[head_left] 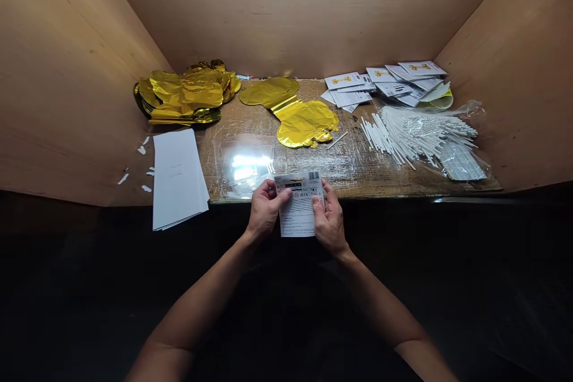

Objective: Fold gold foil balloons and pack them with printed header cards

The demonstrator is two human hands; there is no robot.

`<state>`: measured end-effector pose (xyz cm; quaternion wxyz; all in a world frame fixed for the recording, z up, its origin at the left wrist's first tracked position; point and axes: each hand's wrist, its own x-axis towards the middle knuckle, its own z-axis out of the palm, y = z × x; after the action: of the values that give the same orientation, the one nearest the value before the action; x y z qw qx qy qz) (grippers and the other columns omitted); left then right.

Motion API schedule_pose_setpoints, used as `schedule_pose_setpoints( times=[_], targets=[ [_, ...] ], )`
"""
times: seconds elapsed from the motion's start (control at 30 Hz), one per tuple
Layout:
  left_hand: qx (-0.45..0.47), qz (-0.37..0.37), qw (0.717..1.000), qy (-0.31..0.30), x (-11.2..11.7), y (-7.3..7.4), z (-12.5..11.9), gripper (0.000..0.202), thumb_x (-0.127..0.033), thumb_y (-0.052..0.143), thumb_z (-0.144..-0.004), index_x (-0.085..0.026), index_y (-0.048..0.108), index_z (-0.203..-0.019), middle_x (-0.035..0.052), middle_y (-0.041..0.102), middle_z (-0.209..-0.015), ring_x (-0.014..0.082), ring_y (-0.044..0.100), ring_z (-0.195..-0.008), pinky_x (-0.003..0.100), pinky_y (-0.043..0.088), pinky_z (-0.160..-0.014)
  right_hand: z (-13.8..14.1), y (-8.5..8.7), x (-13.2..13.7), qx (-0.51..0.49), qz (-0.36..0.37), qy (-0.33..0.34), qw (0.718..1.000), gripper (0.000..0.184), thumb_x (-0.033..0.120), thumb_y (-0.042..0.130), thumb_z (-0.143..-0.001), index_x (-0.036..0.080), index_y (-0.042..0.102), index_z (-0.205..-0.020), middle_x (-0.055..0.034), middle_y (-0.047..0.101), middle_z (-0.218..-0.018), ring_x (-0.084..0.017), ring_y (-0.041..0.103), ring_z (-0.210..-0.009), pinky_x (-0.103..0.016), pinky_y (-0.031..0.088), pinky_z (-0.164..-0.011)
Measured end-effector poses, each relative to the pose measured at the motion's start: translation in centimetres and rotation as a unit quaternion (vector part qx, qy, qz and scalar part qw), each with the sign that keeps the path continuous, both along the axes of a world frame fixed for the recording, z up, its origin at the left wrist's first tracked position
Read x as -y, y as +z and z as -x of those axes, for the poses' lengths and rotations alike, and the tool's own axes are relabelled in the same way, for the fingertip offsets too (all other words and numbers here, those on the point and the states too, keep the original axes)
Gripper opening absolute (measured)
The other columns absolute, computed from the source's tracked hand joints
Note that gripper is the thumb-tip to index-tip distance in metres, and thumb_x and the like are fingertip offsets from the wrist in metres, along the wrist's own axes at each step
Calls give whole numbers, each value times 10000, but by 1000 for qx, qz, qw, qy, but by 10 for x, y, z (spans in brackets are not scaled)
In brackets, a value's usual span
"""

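Note:
Between my two hands, just off the table's front edge, is a white printed packet [297, 215] with a barcode and small symbols on the side facing me. My left hand [265, 206] grips its left edge, thumb lying over the print. On the right edge my right hand [330, 218] is closed the same way, thumb on the front. The fingers behind the packet are partly hidden. Beyond it lies a flat gold foil balloon [308, 122], foot-shaped at its near end, with a single white stick [337, 140] beside it.
A pile of gold foil balloons [183, 95] sits back left, above a stack of white sheets [176, 179] overhanging the front edge. Finished-looking printed packets [349, 80] lie back right, near a clear bag of white sticks [412, 134]. Wooden panels [290, 12] enclose the table.

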<state>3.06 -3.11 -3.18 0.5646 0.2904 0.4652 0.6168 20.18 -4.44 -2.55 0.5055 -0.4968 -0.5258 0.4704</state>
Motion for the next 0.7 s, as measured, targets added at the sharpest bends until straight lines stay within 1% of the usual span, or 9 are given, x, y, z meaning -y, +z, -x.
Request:
schedule_pose_setpoints(
  times=[0.07, 0.13, 0.23, 0.3, 0.33, 0.4, 0.47, 0.63, 0.7],
  targets=[
    [58, 17, 997, -50, -5, 10, 9, 520, -438, 981, -698, -211, 698, -1070, 68, 815, -1030, 218, 779, -881, 375, 634, -850, -4, 3, -4, 10, 1, 11, 1000, 545, 430, 621, -1041, 283, 531, -1558, -109, 699, -1426, -317, 678, -1302, -467, 564, -1098],
    [91, 51, 991, -86, -13, 19, 14, 584, -461, 969, -711, -199, 727, -1174, 95, 823, -1039, 242, 786, -885, 385, 639, -819, -8, 7, -9, 9, 7, 43, 999, 536, 445, 644, -1027, 289, 555, -1533, -103, 707, -1403, -307, 700, -1241, -455, 586, -1055],
    [76, 82, 988, -106, -26, 26, 15, 545, -428, 976, -702, -168, 778, -1138, 120, 830, -1025, 267, 792, -907, 397, 649, -822, -12, 8, -12, -41, 61, 99, 992, 615, 512, 700, -986, 300, 526, -1536, -74, 783, -1119, -246, 751, -893, -384, 640, -773],
    [71, 75, 992, -71, -32, 28, 14, 509, -401, 988, -682, -173, 789, -1091, 118, 832, -1044, 267, 794, -924, 411, 657, -855, -14, 4, -8, -98, 107, 103, 984, 646, 575, 753, -933, 282, 550, -1471, -27, 765, -880, -179, 667, -611, -301, 564, -539],
    [74, 70, 994, -50, -34, 28, 12, 504, -403, 989, -680, -179, 788, -1084, 112, 832, -1047, 263, 795, -924, 416, 660, -867, -14, 0, -4, -121, 128, 95, 980, 599, 602, 781, -901, 255, 611, -1359, -9, 737, -783, -147, 597, -502, -265, 492, -447],
    [80, 67, 994, -40, -33, 26, 7, 504, -413, 984, -687, -180, 786, -1088, 108, 831, -1045, 270, 797, -930, 430, 662, -881, -14, -9, 7, -145, 167, 79, 972, 483, 631, 811, -860, 206, 675, -1046, -1, 686, -654, -101, 479, -371, -231, 354, -338],
    [84, 64, 992, -65, -27, 20, -3, 498, -418, 975, -703, -176, 787, -1095, 112, 829, -1065, 294, 798, -955, 444, 662, -888, -13, -16, 16, -152, 189, 56, 968, 465, 626, 817, -855, 195, 645, -868, 0, 648, -583, -86, 434, -321, -225, 299, -299],
    [83, 71, 986, -128, 3, -4, -42, 448, -436, 942, -757, -163, 787, -1077, 127, 818, -1108, 303, 788, -964, 427, 655, -858, -16, -18, 19, -196, 156, -17, 968, 428, 543, 863, -843, 216, 629, -989, 39, 653, -637, -89, 516, -388, -198, 425, -328],
    [63, 77, 980, -170, 9, -8, -48, 452, -458, 934, -760, -145, 790, -1053, 137, 817, -1074, 294, 785, -922, 399, 648, -819, -22, -17, 17, -208, 154, -38, 965, 446, 534, 870, -840, 231, 596, -1018, 56, 658, -651, -83, 534, -397, -174, 415, -327]
  ],
)
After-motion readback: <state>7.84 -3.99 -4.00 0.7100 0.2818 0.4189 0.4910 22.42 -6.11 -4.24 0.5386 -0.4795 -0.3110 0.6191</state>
